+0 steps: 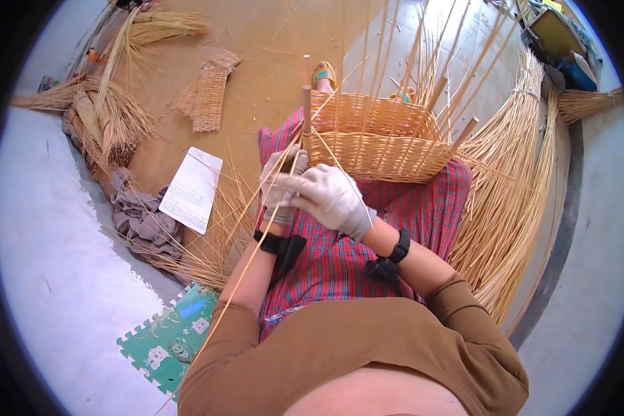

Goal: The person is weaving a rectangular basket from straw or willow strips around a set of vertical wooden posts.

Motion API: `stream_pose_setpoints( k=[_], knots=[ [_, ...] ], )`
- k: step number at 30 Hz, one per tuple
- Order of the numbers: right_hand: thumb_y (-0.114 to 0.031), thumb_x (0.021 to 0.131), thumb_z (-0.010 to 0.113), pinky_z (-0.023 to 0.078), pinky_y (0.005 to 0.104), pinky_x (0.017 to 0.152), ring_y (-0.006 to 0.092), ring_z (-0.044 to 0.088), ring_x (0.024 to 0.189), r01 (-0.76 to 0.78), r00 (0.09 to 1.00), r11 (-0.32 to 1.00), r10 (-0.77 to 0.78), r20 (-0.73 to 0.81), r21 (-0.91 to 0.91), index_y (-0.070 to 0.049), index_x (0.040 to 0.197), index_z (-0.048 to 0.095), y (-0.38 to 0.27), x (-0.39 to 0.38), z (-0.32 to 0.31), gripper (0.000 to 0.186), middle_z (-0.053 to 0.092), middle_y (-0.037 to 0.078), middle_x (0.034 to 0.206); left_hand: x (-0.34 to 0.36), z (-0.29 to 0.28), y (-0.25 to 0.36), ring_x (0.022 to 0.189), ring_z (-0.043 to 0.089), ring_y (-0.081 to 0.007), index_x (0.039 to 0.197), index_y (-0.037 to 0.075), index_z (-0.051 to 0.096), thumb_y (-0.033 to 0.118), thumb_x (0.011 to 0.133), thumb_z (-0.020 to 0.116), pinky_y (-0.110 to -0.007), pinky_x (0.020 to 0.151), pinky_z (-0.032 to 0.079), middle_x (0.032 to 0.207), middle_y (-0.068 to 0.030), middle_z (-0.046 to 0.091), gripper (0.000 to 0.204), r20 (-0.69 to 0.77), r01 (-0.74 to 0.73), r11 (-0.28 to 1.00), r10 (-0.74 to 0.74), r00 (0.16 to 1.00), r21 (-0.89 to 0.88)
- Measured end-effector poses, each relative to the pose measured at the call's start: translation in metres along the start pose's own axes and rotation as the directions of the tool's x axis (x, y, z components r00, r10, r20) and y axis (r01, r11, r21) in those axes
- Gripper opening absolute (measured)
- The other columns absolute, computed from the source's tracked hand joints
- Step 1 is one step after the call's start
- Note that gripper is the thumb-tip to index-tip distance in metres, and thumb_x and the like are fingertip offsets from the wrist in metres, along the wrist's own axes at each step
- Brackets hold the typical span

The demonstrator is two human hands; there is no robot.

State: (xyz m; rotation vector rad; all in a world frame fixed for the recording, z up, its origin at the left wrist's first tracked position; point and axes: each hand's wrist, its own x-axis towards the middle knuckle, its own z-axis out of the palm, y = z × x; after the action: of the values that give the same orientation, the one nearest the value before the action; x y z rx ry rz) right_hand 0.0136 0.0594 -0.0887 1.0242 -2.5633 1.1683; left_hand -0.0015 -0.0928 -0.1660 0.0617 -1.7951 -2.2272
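A half-woven wicker basket (378, 154) rests on my lap over a striped red cloth (312, 253), with upright stakes rising from its rim. Thicker wooden rods stand at its corners. At the basket's left corner, my left hand (277, 182), in a grey-white glove, is closed round thin wicker strands. My right hand (331, 200), gloved too, lies just beside it with fingers bent together on a strand. One long wicker strand (246, 267) runs from between the hands down past my left forearm. My fingertips partly cover each other.
Long bundles of wicker (509, 187) lean along my right side. More bundles (114, 118) lie at the far left, near a flat woven panel (209, 97). A white printed sheet (192, 187), a crumpled grey cloth (142, 218) and a green foam mat (173, 340) lie to the left.
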Motion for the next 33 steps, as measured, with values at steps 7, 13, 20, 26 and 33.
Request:
stream_pose_setpoints(
  k=[7,13,20,26,33],
  knots=[
    [-0.020,0.089,0.076,0.055,0.0391,0.076,0.0279,0.068,0.085,-0.002,0.983,0.997,0.017,-0.182,0.079,-0.015,0.105,0.074,-0.005,-0.027,-0.006,0.016,0.073,0.007,0.093,0.092,-0.036,0.012,0.145,0.045,-0.0277,0.135,0.007,0.064,0.014,0.089,0.082,-0.041,0.118,0.042,0.157,-0.0145,0.044,0.050,0.531,0.061,0.981,-0.153,0.833,0.186],
    [-0.011,0.103,0.067,0.054,0.0268,0.082,0.0088,0.066,0.090,-0.324,0.428,0.448,0.855,-0.293,0.833,0.001,0.116,0.074,0.096,-0.055,-0.021,0.019,0.075,0.004,0.106,0.071,0.014,-0.006,0.133,0.053,-0.0231,0.103,0.008,0.063,0.011,0.089,0.082,-0.039,0.109,0.045,0.144,-0.0107,0.054,0.024,0.425,-0.074,0.969,-0.034,0.905,0.236],
    [-0.007,0.096,0.063,0.055,0.0356,0.096,0.0336,0.070,0.113,-0.265,0.860,0.872,0.020,-0.511,-0.412,-0.014,0.151,0.052,0.073,0.095,-0.061,0.056,0.072,0.019,0.121,0.052,0.043,-0.011,0.091,0.054,-0.0076,0.099,0.010,0.064,0.012,0.097,0.075,-0.027,0.087,0.047,0.097,0.0052,0.056,0.012,0.159,0.181,0.978,-0.196,0.968,0.108],
    [-0.009,0.106,0.057,0.057,0.0298,0.071,0.0169,0.070,0.086,-0.162,0.613,0.718,0.611,-0.501,0.677,-0.005,0.132,0.057,0.124,-0.062,-0.040,0.027,0.075,0.008,0.100,0.064,0.051,-0.046,0.101,0.057,-0.0095,0.102,0.007,0.065,-0.002,0.090,0.069,-0.027,0.090,0.048,0.108,0.0024,0.059,0.016,-0.001,-0.075,0.966,0.077,0.997,0.249],
    [-0.014,0.101,0.070,0.049,0.0214,0.063,0.0102,0.068,0.081,-0.172,0.506,0.425,0.812,-0.290,0.889,-0.008,0.116,0.072,0.149,-0.097,-0.051,0.016,0.074,0.001,0.100,0.016,0.045,-0.041,0.100,0.061,-0.0179,0.119,0.006,0.058,-0.011,0.089,0.058,-0.032,0.089,0.053,0.114,-0.0070,0.060,0.034,-0.128,-0.156,0.903,0.224,0.966,0.400]
  ],
)
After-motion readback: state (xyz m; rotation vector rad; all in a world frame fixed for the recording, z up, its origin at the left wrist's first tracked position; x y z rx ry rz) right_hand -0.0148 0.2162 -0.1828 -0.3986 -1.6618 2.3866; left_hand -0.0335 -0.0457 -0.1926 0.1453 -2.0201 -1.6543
